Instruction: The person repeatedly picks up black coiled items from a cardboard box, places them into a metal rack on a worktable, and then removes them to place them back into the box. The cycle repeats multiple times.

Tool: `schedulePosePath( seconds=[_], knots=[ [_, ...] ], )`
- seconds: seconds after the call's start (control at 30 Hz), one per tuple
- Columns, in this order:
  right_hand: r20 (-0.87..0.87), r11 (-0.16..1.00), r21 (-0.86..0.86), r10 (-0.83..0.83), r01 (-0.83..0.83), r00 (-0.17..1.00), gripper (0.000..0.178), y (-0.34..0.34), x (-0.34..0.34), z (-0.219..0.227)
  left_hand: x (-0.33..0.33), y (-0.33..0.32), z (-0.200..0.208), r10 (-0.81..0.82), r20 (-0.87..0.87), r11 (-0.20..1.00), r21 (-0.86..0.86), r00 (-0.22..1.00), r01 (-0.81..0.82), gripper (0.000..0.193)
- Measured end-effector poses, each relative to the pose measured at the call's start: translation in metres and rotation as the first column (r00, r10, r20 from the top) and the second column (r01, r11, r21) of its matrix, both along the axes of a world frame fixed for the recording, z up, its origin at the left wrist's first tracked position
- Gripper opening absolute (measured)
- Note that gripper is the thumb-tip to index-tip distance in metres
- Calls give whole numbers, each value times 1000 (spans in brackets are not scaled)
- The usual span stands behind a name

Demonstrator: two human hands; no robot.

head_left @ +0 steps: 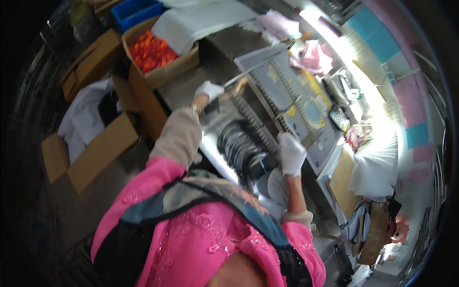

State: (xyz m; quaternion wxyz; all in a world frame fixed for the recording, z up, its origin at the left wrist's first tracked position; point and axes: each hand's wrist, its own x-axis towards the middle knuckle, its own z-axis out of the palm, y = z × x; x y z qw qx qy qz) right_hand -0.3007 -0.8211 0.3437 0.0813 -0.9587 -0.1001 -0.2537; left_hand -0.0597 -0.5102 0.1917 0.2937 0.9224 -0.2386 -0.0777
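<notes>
Black ribbed row is seen between right hand, nearer, to its right, and left hand, above-left of it; long axis slanted down-right; closure of either grip cannot be told.

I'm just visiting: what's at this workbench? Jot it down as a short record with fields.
Left hand: white-gloved hand beside a thin metal bar; grip unclear
Right hand: white-gloved hand near the gray board; grip unclear
Between hands: row of dark rounded pieces
Beyond: gray board with yellow patches
Far left: cardboard box holding red-orange pieces; blue bin
</notes>
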Motion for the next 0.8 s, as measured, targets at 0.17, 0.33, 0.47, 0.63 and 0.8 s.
schedulePosePath(
  seconds=[0.17, 0.33, 0.47, 0.63, 0.8],
  knots=[
    [-27, 826, -478, -353, 298, 935, 21, -81, 55, -10, -10, 0, -6, 231, -791, 949, 54, 566, -311, 48],
    [-209, 825, 103, -528, 555, 823, 24, -108, 76, -10, -66, -44, -11, -5, -300, 1000, -11, 954, 2, 48],
    [88, 884, 145, -460, 445, 884, 20, -65, -3, -14, -96, -68, -17, 44, -418, 997, -46, 907, -69, 55],
    [-809, 788, -159, -449, 595, 378, 41, 7, -95, -66, -112, -70, -9, 99, -342, 989, -71, 934, -131, 51],
    [-831, 600, -211, -526, 771, 182, 47, 17, -81, -101, -116, -70, 4, 245, -469, 959, -13, 848, -284, 48]
  ],
)
